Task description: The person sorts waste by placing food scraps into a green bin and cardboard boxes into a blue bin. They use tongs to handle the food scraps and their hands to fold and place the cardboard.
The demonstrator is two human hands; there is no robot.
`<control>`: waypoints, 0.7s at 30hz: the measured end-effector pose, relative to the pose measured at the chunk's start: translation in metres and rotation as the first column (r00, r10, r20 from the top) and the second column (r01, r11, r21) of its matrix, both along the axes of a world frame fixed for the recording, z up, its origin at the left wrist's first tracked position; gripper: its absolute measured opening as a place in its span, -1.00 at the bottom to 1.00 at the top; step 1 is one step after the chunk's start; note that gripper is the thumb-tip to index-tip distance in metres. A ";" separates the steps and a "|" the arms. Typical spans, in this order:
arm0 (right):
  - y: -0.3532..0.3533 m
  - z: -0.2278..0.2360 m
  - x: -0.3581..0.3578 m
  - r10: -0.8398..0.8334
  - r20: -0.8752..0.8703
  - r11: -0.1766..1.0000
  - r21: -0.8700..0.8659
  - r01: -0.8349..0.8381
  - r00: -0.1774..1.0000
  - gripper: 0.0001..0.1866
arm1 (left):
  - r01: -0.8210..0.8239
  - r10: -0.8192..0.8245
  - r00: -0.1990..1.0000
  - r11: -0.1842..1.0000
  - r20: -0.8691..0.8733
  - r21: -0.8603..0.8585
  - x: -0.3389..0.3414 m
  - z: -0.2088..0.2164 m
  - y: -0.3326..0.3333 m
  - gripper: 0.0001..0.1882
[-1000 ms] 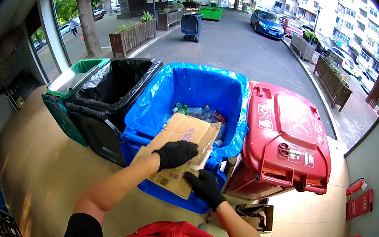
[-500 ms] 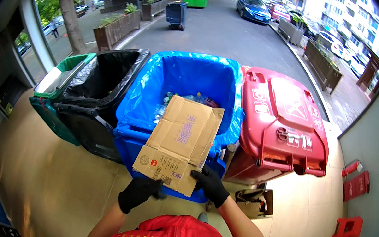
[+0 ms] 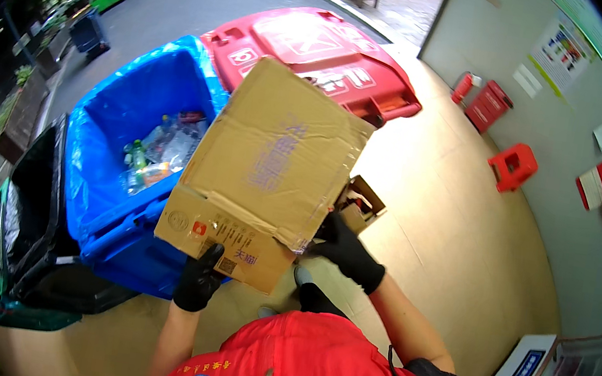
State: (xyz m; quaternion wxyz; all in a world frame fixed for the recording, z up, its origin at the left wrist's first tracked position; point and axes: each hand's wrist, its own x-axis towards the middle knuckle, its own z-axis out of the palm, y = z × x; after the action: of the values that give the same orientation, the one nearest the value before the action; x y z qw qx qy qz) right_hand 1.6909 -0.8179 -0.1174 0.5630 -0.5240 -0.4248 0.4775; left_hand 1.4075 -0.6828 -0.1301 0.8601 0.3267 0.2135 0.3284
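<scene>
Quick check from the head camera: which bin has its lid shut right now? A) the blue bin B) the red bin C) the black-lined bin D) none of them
B: the red bin shows its closed lid from above, while the blue bin stands open with bottles inside and the black-lined bin gapes open. Both gloved hands, left hand and right hand, hold the cardboard box.

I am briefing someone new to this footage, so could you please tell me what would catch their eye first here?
A large flattened cardboard box fills the centre, held up in the grip of the black-gloved left hand and right hand. Behind it stand an open blue bin with bottles inside, and to its right a closed red bin.
</scene>
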 end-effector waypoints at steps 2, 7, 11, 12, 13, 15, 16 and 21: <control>-0.030 0.023 0.028 -0.255 -0.226 0.967 -0.088 0.241 0.940 -0.19 | 0.087 -0.083 0.996 0.989 -0.038 0.121 0.025 0.019 0.006 -0.47; -0.102 0.021 0.117 -0.513 -0.467 0.817 -0.011 0.576 0.720 -0.36 | 0.346 -0.306 0.917 0.929 -0.258 0.128 0.091 0.030 0.018 -0.39; -0.149 -0.008 0.159 -0.608 -0.348 0.779 -0.088 0.621 0.714 -0.46 | 0.479 -0.430 0.844 0.874 -0.321 0.089 0.158 0.006 0.019 -0.44; -0.155 -0.008 0.164 -0.624 -0.248 0.778 -0.119 0.616 0.741 -0.48 | 0.492 -0.442 0.837 0.865 -0.322 0.094 0.174 -0.002 0.015 -0.45; -0.158 -0.010 0.167 -0.645 -0.312 0.755 -0.118 0.645 0.698 -0.51 | 0.505 -0.453 0.831 0.857 -0.322 0.099 0.192 -0.008 0.011 -0.46; -0.176 -0.028 0.187 -0.711 -0.121 0.700 -0.211 0.682 0.693 -0.47 | 0.502 -0.439 0.831 0.857 -0.342 0.120 0.230 -0.036 0.000 -0.49; -0.171 -0.023 0.188 -0.716 -0.060 0.689 -0.218 0.691 0.695 -0.47 | 0.505 -0.431 0.826 0.852 -0.364 0.139 0.244 -0.061 0.000 -0.51; -0.151 -0.053 0.211 -0.631 0.153 0.765 -0.039 0.642 0.761 -0.50 | 0.437 -0.429 0.781 0.895 -0.454 -0.093 0.318 -0.127 -0.013 -0.51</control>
State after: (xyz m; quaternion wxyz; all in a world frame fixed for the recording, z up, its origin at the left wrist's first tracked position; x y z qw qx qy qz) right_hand 1.9019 -0.9694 -0.1702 0.6386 -0.6918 -0.2357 0.2411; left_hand 1.7256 -0.6960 -0.2572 0.8331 0.4432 0.3289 0.0364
